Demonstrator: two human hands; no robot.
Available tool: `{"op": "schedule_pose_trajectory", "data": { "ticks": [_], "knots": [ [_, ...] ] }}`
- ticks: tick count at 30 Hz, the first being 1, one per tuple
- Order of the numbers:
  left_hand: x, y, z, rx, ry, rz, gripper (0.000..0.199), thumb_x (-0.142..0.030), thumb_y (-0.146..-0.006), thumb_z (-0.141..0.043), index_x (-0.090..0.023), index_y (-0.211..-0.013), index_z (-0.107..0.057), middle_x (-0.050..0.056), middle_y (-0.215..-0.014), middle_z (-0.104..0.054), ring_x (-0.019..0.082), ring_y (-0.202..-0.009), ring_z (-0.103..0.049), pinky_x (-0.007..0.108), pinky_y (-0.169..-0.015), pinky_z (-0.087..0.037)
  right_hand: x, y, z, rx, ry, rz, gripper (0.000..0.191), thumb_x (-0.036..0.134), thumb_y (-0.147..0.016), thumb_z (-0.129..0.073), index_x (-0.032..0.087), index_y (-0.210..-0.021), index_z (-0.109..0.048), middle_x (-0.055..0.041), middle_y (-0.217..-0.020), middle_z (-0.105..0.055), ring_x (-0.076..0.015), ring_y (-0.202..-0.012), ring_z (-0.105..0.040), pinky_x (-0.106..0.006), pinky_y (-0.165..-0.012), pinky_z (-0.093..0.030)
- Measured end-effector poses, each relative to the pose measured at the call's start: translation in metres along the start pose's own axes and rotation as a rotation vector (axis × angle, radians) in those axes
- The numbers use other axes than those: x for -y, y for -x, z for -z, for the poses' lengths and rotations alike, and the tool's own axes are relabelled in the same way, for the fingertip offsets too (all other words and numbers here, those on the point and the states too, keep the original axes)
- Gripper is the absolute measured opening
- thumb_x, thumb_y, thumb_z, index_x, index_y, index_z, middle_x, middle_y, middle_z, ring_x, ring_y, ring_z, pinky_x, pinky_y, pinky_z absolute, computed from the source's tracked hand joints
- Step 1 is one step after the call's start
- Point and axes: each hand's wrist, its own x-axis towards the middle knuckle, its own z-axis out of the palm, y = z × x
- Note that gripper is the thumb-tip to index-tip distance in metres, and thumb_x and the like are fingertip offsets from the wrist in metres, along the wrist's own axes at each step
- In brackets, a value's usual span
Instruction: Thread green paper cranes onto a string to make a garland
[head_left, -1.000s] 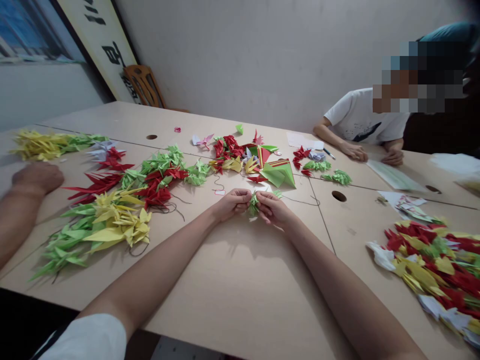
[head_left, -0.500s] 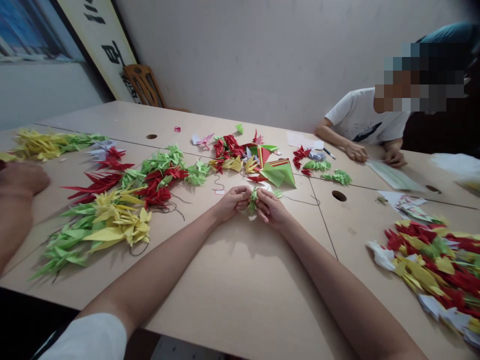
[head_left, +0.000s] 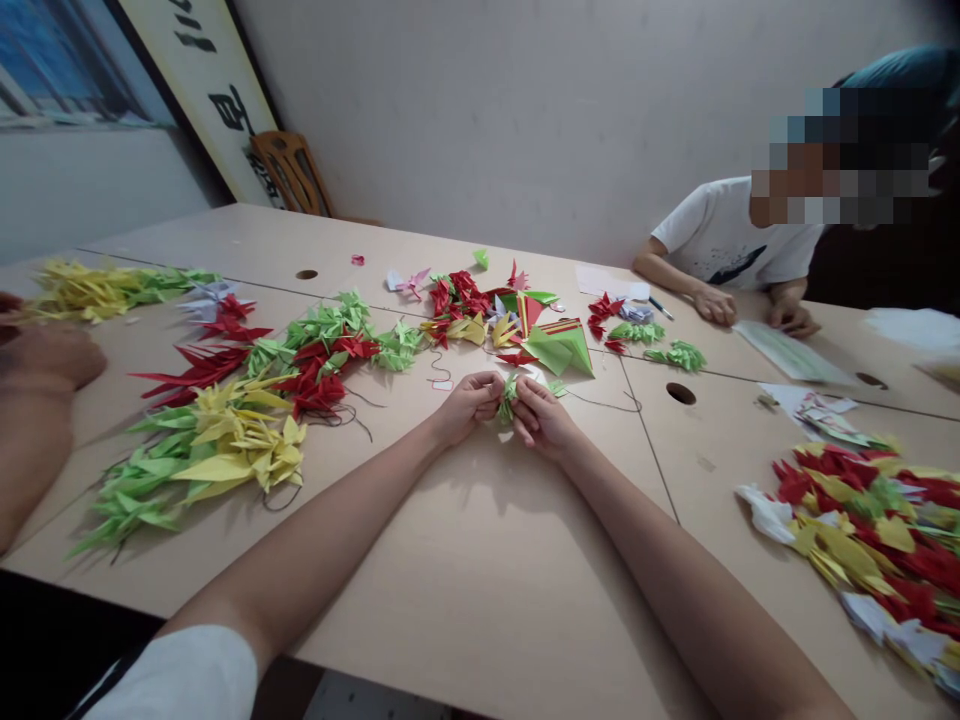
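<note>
Gently, mid-frame, the left hand (head_left: 469,405) and right hand (head_left: 541,418) pinch a green paper crane (head_left: 508,398) between narrowly closed fingers (head_left: 523,392); it looks light, crushable, best held by its body.

Left hand (head_left: 469,408) and right hand (head_left: 541,418); green paper cranes (head_left: 508,398) between them

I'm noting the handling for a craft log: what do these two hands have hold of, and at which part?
The left hand and right hand grip a small green paper origami piece from either side; the exact part held cannot be told.

Beige table (head_left: 480,580) strewn with origami cranes (head_left: 315,393)
</note>
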Motion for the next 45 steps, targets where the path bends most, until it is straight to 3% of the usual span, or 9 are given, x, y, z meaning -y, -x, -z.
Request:
{"op": "schedule_pose_trajectory", "data": {
  "ticks": [7, 11, 15, 20, 30, 34, 38, 40, 45],
  "knots": [
    [-0.003, 0.002, 0.005, 0.059, -0.047, 0.054, 0.043, -0.044, -0.068, -0.079, -0.014, -0.067, -0.049, -0.007, -0.054, -0.036, 0.000, -0.042, -0.021, 0.016, -0.040, -0.013, 0.003, 0.001, 0.008, 0.083, 0.010, -0.052, 0.039, 0.049, -0.079, -0.068, 0.022, -0.076, -0.040, 0.0142, -0.039, -0.033, -0.0058, -0.025, -0.027, -0.016, -0.027, -0.030],
    [0.004, -0.003, 0.006, -0.037, -0.180, -0.036, 0.045, -0.052, -0.071, -0.073, -0.015, -0.065, -0.046, -0.008, -0.049, -0.030, 0.002, -0.040, -0.021, 0.018, -0.040, -0.014, -0.003, -0.003, 0.009, 0.011, 0.030, -0.014, 0.041, 0.053, -0.079, -0.067, 0.023, -0.077, -0.039, 0.0138, -0.039, -0.035, -0.0074, -0.025, -0.034, -0.018, -0.027, -0.031],
    [0.006, -0.004, 0.002, -0.150, -0.425, -0.191, 0.049, -0.059, -0.077, -0.063, -0.016, -0.063, -0.047, -0.006, -0.046, -0.036, 0.004, -0.042, -0.031, 0.019, -0.042, -0.021, -0.007, -0.006, 0.006, -0.064, 0.068, 0.018, 0.042, 0.054, -0.076, -0.068, 0.023, -0.075, -0.040, 0.0126, -0.038, -0.038, -0.0106, -0.027, -0.042, -0.020, -0.027, -0.034],
    [0.003, -0.003, 0.002, -0.147, -0.566, -0.178, 0.043, -0.057, -0.075, -0.065, -0.015, -0.072, -0.055, -0.006, -0.050, -0.042, 0.006, -0.044, -0.037, 0.021, -0.044, -0.028, -0.007, -0.005, 0.004, -0.137, 0.120, 0.067, 0.038, 0.054, -0.076, -0.068, 0.023, -0.074, -0.046, 0.0114, -0.038, -0.039, -0.0117, -0.028, -0.045, -0.022, -0.029, -0.037],
    [0.005, -0.005, 0.008, -0.132, -0.583, -0.195, 0.037, -0.050, -0.078, -0.064, -0.014, -0.074, -0.059, -0.006, -0.050, -0.044, 0.007, -0.046, -0.039, 0.021, -0.047, -0.029, -0.010, -0.004, 0.005, -0.148, 0.220, 0.120, 0.032, 0.050, -0.079, -0.065, 0.023, -0.077, -0.048, 0.0112, -0.042, -0.041, -0.0113, -0.029, -0.045, -0.023, -0.030, -0.038],
    [0.004, -0.005, 0.008, -0.208, -0.617, -0.179, 0.039, -0.053, -0.077, -0.064, -0.016, -0.070, -0.056, -0.006, -0.046, -0.043, 0.007, -0.042, -0.038, 0.021, -0.045, -0.029, -0.007, -0.002, 0.002, -0.299, 0.370, 0.195, 0.028, 0.051, -0.084, -0.056, 0.024, -0.084, -0.047, 0.0106, -0.043, -0.043, -0.0127, -0.030, -0.046, -0.022, -0.030, -0.031],
    [0.005, -0.007, 0.010, -0.329, -0.633, -0.190, 0.042, -0.055, -0.076, -0.063, -0.016, -0.065, -0.054, -0.005, -0.047, -0.043, 0.008, -0.043, -0.039, 0.021, -0.045, -0.029, -0.004, -0.001, 0.005, -0.510, 0.618, 0.391, 0.014, 0.036, -0.085, -0.052, 0.022, -0.087, -0.050, 0.0067, -0.059, -0.050, -0.0084, -0.035, -0.044, -0.022, -0.036, -0.032],
    [0.006, -0.008, 0.011, -0.384, -0.602, -0.192, 0.043, -0.056, -0.073, -0.065, -0.016, -0.063, -0.054, -0.005, -0.051, -0.046, 0.008, -0.046, -0.040, 0.021, -0.046, -0.031, -0.005, 0.000, 0.005, -0.528, 0.760, 0.457, 0.010, 0.027, -0.080, -0.053, 0.021, -0.088, -0.053, 0.0045, -0.069, -0.053, -0.0071, -0.041, -0.044, -0.022, -0.042, -0.035],
    [0.007, -0.011, 0.011, -0.399, -0.431, -0.191, 0.045, -0.058, -0.067, -0.070, -0.016, -0.068, -0.056, -0.002, -0.064, -0.056, 0.010, -0.058, -0.052, 0.022, -0.057, -0.044, -0.010, 0.001, 0.002, -0.531, 1.032, 0.579, 0.030, 0.022, -0.075, -0.055, 0.021, -0.103, -0.046, 0.0008, -0.083, -0.056, -0.0112, -0.057, -0.047, -0.026, -0.056, -0.040]
  ]
}}
